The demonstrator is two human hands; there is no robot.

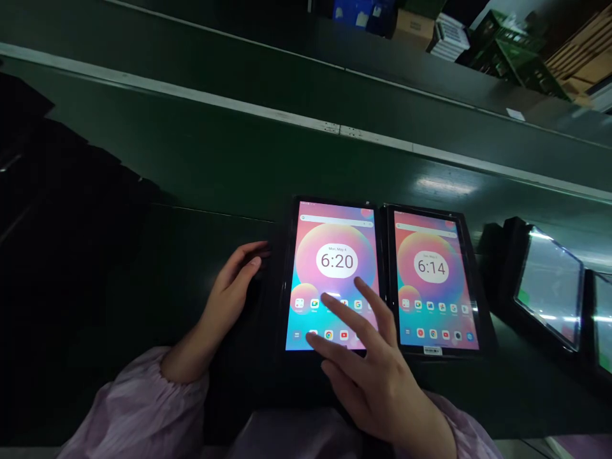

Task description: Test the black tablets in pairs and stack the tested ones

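Note:
Two lit tablets lie side by side in dark surrounds. The left tablet (336,236) shows a home screen reading 6:20; the right tablet (430,239) shows a similar one reading 6:14, with a small label at its bottom edge. Over the lower half of the left tablet, my right hand (382,376) spreads its fingers and holds nothing; whether a fingertip touches the glass I cannot tell. My left hand (232,290) is beside that tablet's left side, fingers loosely bent and thumb apart. Nothing shows in it, though the dark background hides what its fingertips touch.
Further right, another tablet (549,287) leans in a black holder, with one more at the frame edge. Dark stacked pieces (62,178) sit at the left. Beyond the green bench's pale metal strip (268,113) are green crates (521,67) and a cardboard box (414,27).

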